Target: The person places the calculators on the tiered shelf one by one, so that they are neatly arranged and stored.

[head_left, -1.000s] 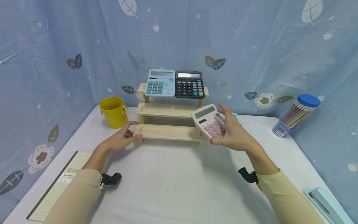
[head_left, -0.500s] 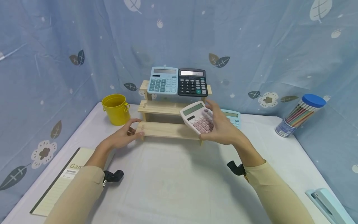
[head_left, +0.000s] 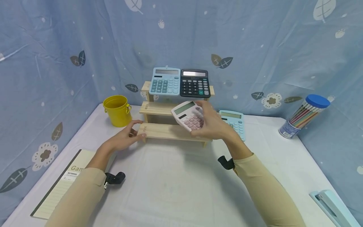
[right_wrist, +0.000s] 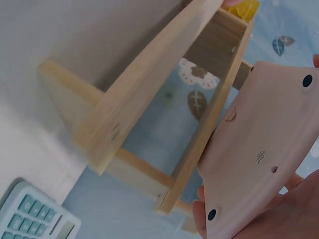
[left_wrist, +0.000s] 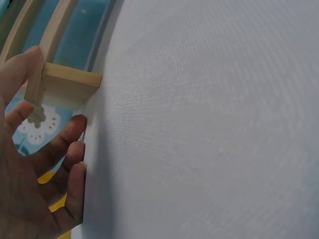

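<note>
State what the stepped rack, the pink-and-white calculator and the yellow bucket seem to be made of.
Stepped rack: bare, matt wood, from its visible grain.
Calculator in the right hand: probably smooth satin plastic, from its moulded-looking back.
Yellow bucket: perhaps painted metal, given its shine; plastic stays possible.

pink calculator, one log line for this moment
right hand: holds pink calculator | left hand: grips rack | top shelf: blue calculator, black calculator
</note>
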A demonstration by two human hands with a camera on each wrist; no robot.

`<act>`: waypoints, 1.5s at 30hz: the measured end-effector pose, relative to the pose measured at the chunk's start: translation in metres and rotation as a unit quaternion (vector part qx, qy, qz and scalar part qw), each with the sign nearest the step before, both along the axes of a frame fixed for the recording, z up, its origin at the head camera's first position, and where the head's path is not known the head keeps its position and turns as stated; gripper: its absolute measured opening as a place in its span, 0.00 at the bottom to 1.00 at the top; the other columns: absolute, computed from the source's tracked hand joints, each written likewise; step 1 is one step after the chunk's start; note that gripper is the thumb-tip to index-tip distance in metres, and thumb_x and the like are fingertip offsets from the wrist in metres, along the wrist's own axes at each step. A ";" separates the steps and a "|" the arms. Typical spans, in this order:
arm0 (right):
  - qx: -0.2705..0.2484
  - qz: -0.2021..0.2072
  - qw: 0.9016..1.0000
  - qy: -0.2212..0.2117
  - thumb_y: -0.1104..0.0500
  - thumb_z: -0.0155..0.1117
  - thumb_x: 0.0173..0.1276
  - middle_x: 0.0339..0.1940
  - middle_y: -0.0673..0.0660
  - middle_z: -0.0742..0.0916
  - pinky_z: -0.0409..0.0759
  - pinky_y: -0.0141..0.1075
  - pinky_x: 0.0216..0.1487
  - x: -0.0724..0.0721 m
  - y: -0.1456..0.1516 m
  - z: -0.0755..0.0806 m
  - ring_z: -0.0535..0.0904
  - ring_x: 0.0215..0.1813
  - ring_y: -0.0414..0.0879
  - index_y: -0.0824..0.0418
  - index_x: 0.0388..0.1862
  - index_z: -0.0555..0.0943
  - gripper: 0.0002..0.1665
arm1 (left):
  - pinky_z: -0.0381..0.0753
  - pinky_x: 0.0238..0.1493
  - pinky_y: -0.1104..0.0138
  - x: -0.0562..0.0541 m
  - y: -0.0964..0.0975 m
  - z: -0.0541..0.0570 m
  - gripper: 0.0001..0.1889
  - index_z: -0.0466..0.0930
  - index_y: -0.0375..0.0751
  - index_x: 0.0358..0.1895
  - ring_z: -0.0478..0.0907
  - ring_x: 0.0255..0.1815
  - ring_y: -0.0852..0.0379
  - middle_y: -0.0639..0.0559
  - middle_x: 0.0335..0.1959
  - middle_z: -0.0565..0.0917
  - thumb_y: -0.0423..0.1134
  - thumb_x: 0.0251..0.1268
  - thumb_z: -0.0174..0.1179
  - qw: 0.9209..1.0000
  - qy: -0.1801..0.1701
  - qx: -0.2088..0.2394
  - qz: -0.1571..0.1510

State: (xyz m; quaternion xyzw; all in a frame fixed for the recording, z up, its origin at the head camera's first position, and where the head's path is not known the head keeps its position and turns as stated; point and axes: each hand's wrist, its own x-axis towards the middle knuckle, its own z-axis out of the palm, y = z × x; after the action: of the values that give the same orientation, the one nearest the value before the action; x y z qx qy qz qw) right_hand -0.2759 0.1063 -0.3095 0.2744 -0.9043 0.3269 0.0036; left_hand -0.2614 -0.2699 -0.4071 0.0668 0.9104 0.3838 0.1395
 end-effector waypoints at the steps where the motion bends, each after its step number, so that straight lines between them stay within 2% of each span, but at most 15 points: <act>1: 0.002 0.002 1.000 0.001 0.52 0.79 0.44 0.80 0.62 0.63 0.63 0.58 0.72 -0.001 -0.003 0.000 0.65 0.71 0.56 0.58 0.82 0.50 0.69 | 0.76 0.52 0.54 0.001 0.000 0.000 0.41 0.47 0.63 0.79 0.74 0.59 0.40 0.36 0.61 0.75 0.67 0.71 0.56 1.000 0.001 0.000 0.001; 5: 0.004 0.013 1.000 0.001 0.52 0.79 0.44 0.80 0.61 0.64 0.66 0.54 0.72 -0.005 -0.017 -0.001 0.66 0.69 0.55 0.57 0.83 0.50 0.70 | 0.76 0.52 0.55 0.003 -0.002 -0.002 0.40 0.47 0.62 0.79 0.75 0.58 0.40 0.36 0.60 0.75 0.66 0.73 0.56 1.000 0.007 -0.002 -0.002; 9: -0.002 0.015 1.000 0.002 0.51 0.78 0.45 0.79 0.60 0.65 0.65 0.55 0.72 -0.008 -0.027 -0.004 0.66 0.69 0.54 0.57 0.82 0.52 0.68 | 0.76 0.53 0.54 0.002 -0.001 -0.004 0.40 0.47 0.62 0.79 0.75 0.58 0.41 0.36 0.60 0.76 0.66 0.73 0.56 1.000 0.010 -0.001 -0.004; 15: 0.000 0.006 1.000 0.015 0.46 0.74 0.45 0.77 0.59 0.67 0.67 0.56 0.71 -0.013 -0.041 -0.010 0.67 0.68 0.55 0.56 0.77 0.62 0.59 | 0.76 0.54 0.52 -0.001 0.000 -0.005 0.41 0.47 0.63 0.79 0.75 0.60 0.40 0.35 0.61 0.75 0.67 0.72 0.56 1.000 0.009 -0.001 -0.003; 20: 0.012 -0.013 0.999 0.029 0.43 0.74 0.46 0.76 0.57 0.69 0.61 0.60 0.73 -0.019 -0.051 -0.015 0.66 0.72 0.58 0.52 0.72 0.70 0.51 | 0.76 0.55 0.51 -0.002 0.001 -0.004 0.41 0.46 0.64 0.79 0.75 0.60 0.40 0.35 0.62 0.75 0.69 0.71 0.55 1.000 0.004 -0.003 0.002; 26: 0.026 -0.032 0.999 0.033 0.43 0.75 0.49 0.77 0.56 0.69 0.58 0.62 0.73 -0.024 -0.062 -0.021 0.62 0.76 0.63 0.51 0.70 0.74 0.47 | 0.76 0.56 0.51 -0.001 0.000 -0.001 0.41 0.46 0.64 0.79 0.75 0.60 0.40 0.35 0.61 0.75 0.68 0.71 0.56 1.000 0.003 -0.003 0.002; 30: 0.027 -0.054 0.997 0.040 0.42 0.76 0.50 0.78 0.55 0.68 0.58 0.61 0.73 -0.024 -0.071 -0.024 0.61 0.76 0.65 0.51 0.70 0.74 0.47 | 0.76 0.54 0.53 -0.001 -0.001 0.001 0.41 0.47 0.62 0.79 0.75 0.59 0.41 0.36 0.60 0.76 0.66 0.72 0.56 1.000 0.008 -0.001 -0.005; 37: 0.020 -0.087 0.995 0.032 0.32 0.74 0.57 0.80 0.53 0.66 0.56 0.60 0.76 -0.022 -0.086 -0.023 0.59 0.77 0.63 0.50 0.75 0.72 0.50 | 0.74 0.50 0.57 -0.002 0.000 0.003 0.41 0.47 0.62 0.80 0.75 0.54 0.43 0.37 0.58 0.77 0.65 0.72 0.57 1.000 0.009 0.000 -0.005; 41: 0.041 -0.073 0.996 0.009 0.32 0.71 0.61 0.83 0.55 0.61 0.57 0.60 0.76 -0.021 -0.088 -0.017 0.56 0.79 0.65 0.52 0.79 0.67 0.52 | 0.74 0.51 0.55 -0.003 0.000 0.001 0.41 0.46 0.62 0.80 0.74 0.56 0.42 0.36 0.60 0.76 0.65 0.72 0.57 1.000 0.007 0.001 -0.004; 45: 0.077 -0.039 0.996 -0.031 0.40 0.75 0.60 0.86 0.58 0.55 0.53 0.61 0.78 -0.022 -0.087 -0.009 0.49 0.81 0.69 0.54 0.83 0.60 0.57 | 0.75 0.54 0.52 -0.002 -0.001 -0.003 0.42 0.46 0.61 0.81 0.74 0.59 0.41 0.35 0.62 0.75 0.66 0.72 0.56 1.000 0.009 -0.003 0.000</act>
State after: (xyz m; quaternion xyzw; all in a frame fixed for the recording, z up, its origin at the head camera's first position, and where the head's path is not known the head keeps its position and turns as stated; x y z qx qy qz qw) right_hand -0.2975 0.0192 -0.3186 0.2283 -0.9365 0.2640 -0.0331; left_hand -0.2639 -0.2705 -0.4101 0.0702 0.9128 0.3802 0.1316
